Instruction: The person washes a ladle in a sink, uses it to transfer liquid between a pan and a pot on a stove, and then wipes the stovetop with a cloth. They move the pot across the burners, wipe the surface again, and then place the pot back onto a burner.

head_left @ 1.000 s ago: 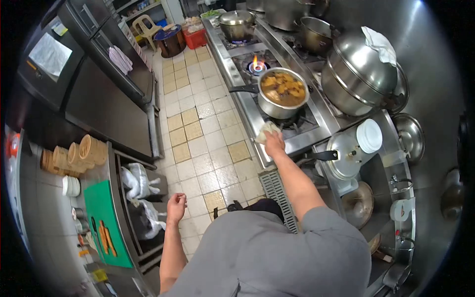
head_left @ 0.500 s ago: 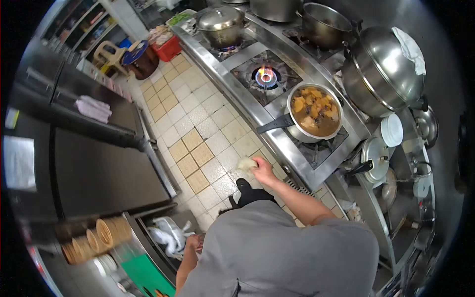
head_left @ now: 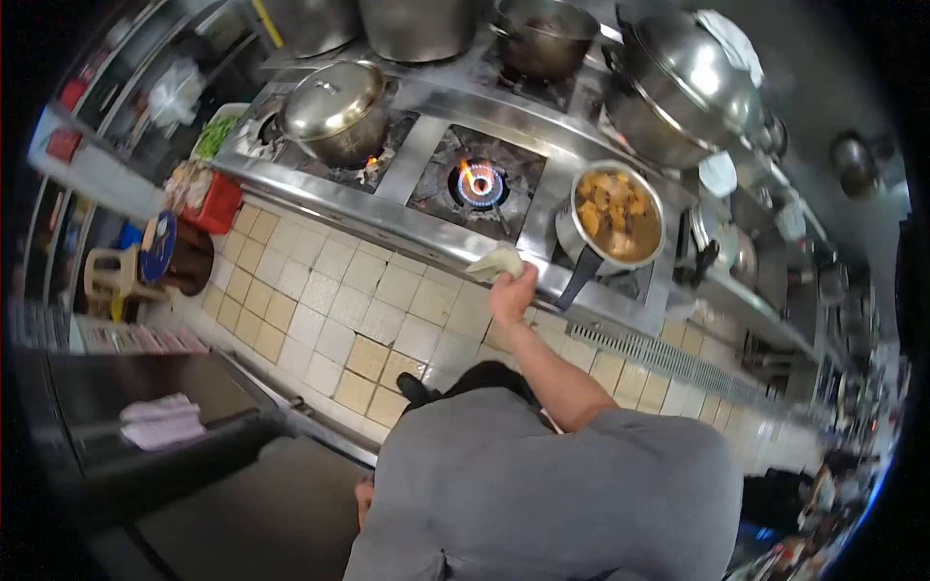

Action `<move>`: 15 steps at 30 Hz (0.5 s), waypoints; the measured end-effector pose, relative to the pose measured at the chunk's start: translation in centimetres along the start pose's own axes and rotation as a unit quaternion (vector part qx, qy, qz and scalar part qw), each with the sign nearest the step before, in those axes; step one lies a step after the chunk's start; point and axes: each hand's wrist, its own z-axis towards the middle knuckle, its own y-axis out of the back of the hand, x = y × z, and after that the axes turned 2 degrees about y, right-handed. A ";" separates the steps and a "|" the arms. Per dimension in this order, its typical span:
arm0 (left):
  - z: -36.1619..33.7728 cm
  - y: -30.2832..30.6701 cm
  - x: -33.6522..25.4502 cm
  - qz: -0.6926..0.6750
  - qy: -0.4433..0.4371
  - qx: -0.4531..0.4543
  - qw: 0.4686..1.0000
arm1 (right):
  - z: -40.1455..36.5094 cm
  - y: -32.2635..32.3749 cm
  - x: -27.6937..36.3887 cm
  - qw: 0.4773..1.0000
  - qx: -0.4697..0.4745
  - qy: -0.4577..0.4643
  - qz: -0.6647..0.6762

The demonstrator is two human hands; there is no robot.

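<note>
My right hand (head_left: 513, 293) is closed around a pale, crumpled cloth (head_left: 497, 259) at the front edge of the stove (head_left: 407, 221). Just right of it stands a metal pressure cooker pot (head_left: 566, 230) without its lid, its long black handle (head_left: 579, 279) pointing down toward me. Brown broth with orange chunks (head_left: 608, 208) fills the pot. Left of the pot, a bare gas burner (head_left: 481, 184) is alight. My left hand (head_left: 364, 499) hangs low beside my body, near the dark refrigerator front; most of its fingers are hidden.
A lidded pot (head_left: 334, 108) sits over a flame further left. Behind are a dark two-handled pot (head_left: 547, 44) and a large domed steamer (head_left: 678, 87). A red crate (head_left: 215, 205), a beige chair (head_left: 116, 276) and a blue-topped barrel (head_left: 189, 257) stand on the floor at left.
My view and body have turned toward the stove. My right hand has brought the cloth from above the floor to the stove's front edge, near the pot. The left hand has left the counter side.
</note>
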 end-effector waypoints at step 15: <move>26.5 18.0 -26.2 -0.119 0.100 0.077 0.985 | 8.0 -6.3 -1.6 0.871 0.183 -0.166 -0.424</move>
